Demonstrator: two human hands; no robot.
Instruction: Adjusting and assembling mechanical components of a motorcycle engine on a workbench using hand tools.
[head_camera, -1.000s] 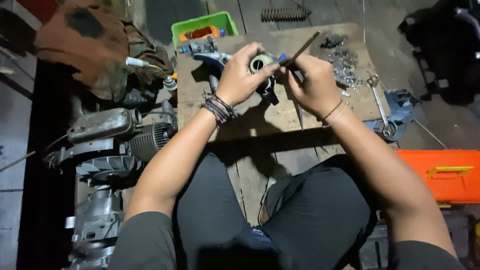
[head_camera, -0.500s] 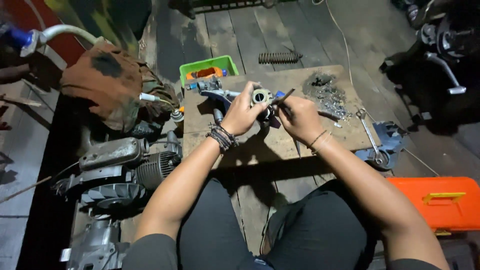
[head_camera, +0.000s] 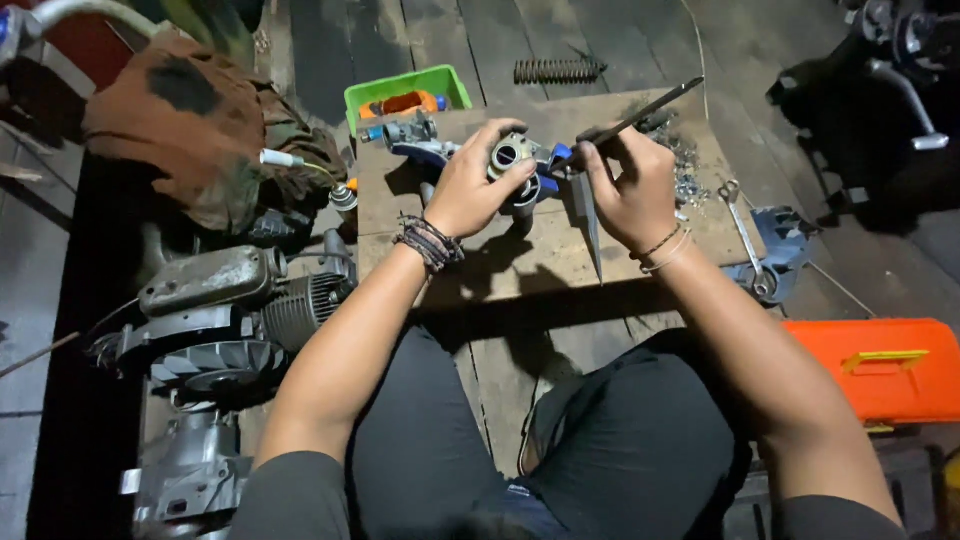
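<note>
**Small metal engine part, held over the bench: handling notes**

While the left hand (head_camera: 478, 185) wraps its fingers around it, the small metal part (head_camera: 510, 160), a rounded cast body with a circular bore facing up, sits just above the wooden bench (head_camera: 520, 260), near its far edge.

- **Grip now:** left hand closed around the part's left side and underside, thumb and fingers clamping it. The right hand (head_camera: 632, 190) is closed narrowly on a long thin dark tool (head_camera: 640, 112), whose near end meets the part's right side; the exact contact point is hidden by fingers.
- **Likely weight and stiffness:** judged a solid casting, rigid, fairly heavy for how little room it takes in the palm. It should not flex under a firm squeeze.
- **Surface:** probably greasy or oily, so it may slip; a full-palm wrap suits it better than a fingertip pinch.
- **Where to hold:** the rounded outer body, keeping fingers off the open bore and any thin protruding fittings, which look the most easily damaged.
- **Nearby:** a blue-and-metal assembly (head_camera: 420, 145) lying just behind the part; a green tray (head_camera: 400, 85) beyond; a pile of small fasteners (head_camera: 688, 165) and a spanner (head_camera: 745, 235) to the right; an orange toolbox (head_camera: 880, 365) on the floor; a finned engine (head_camera: 240, 310) to the left.
</note>
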